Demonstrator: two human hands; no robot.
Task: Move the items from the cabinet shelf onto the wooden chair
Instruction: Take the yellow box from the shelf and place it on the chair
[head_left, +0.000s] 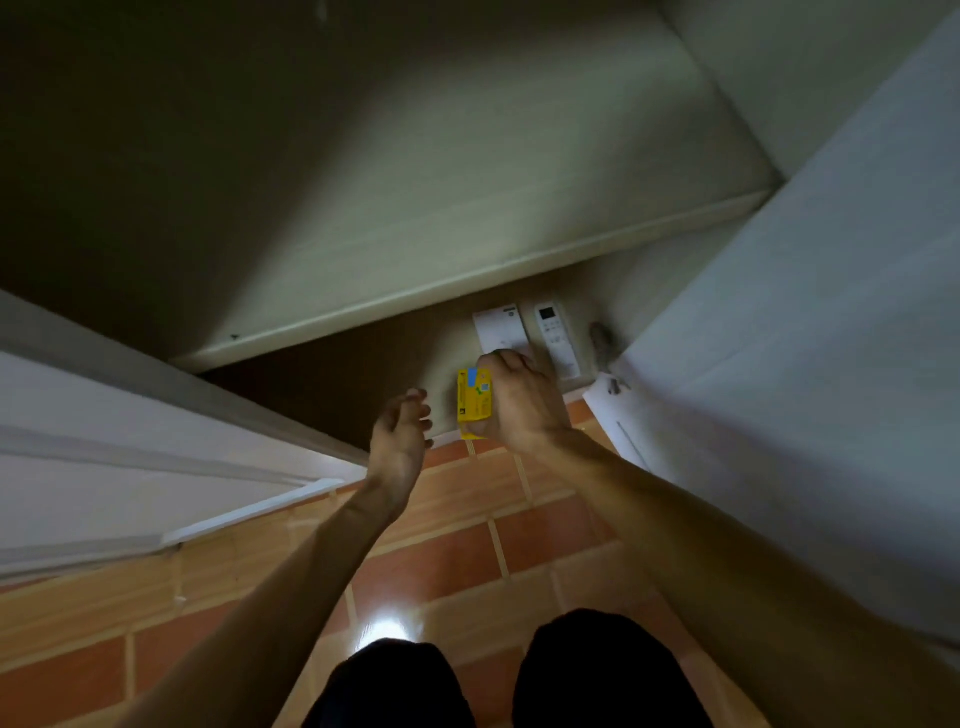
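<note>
Domestic interior, dimly lit. Glossy terracotta-orange floor tiles (457, 551) at 6 o'clock. A pale built-in cabinet shelf (415, 291) at 12 o'clock; a white air-conditioner remote control (558, 338) lies beneath it at 1 o'clock.

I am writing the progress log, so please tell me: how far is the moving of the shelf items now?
Done: nothing visibly; no wooden chair is in view. In hand: the right hand grips the yellow box at the front edge of the lower shelf, and the left hand is open beside it. Left: a white flat item and a white remote lie on that shelf.
</note>
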